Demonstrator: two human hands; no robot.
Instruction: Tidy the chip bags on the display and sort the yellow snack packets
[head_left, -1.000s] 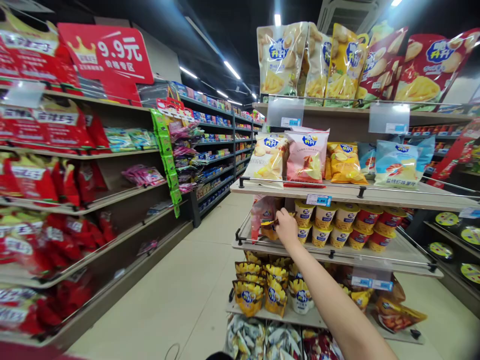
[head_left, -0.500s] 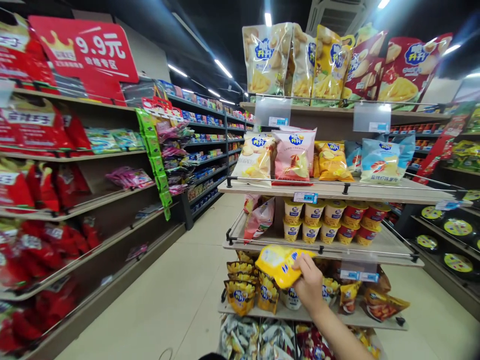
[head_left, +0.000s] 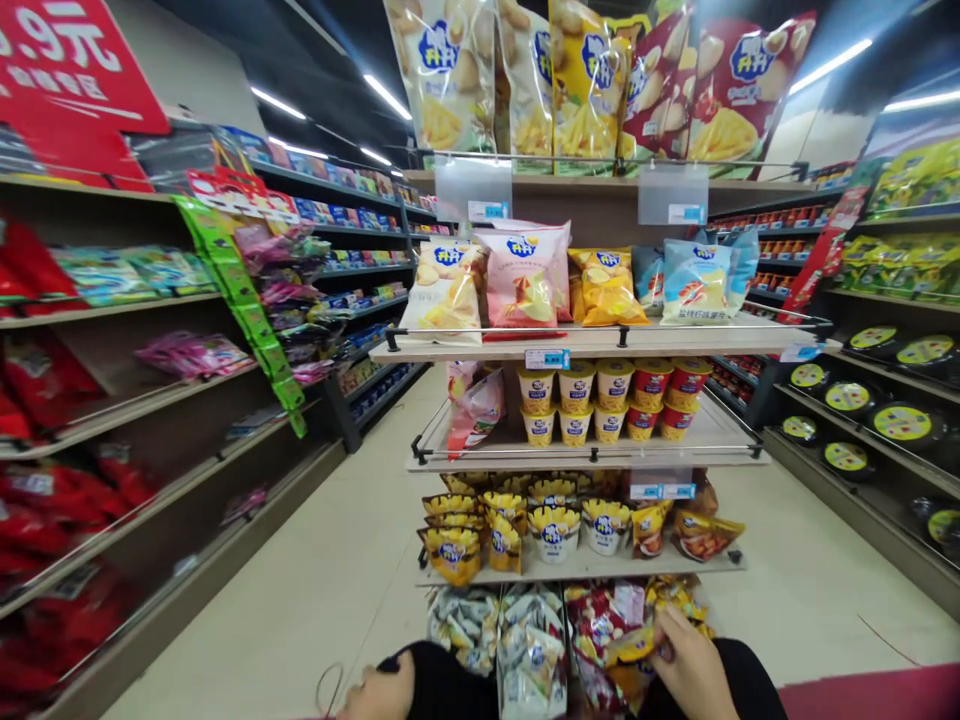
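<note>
The nearer, right hand [head_left: 688, 658] pinches a yellow packet [head_left: 628, 648] extending left from its fingers, long axis roughly left-right, while the left hand's [head_left: 384, 690] grasp I cannot tell.

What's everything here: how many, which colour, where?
large bags: at least five, white, yellow, red, top shelf
small bags: several, white, pink, yellow, blue, second shelf
cups: ten visible, six pale, four red, third shelf
pink bags: about two, pink, third shelf
tubs: several, white, fourth shelf
pouches: many, yellow-brown, fourth shelf
loose packets: many, silvery, dark red, yellow, bottom
sign: one, red, upper left
hanging strip: one, green, left
red bags: several, red, far left
round containers: many, black, far right
ceiling lights: several, white, top
held packet: one, yellow, in right hand
left hand: one, black-sleeved, bottom, left-centre
right hand: one, black-sleeved, bottom, right-centre
</note>
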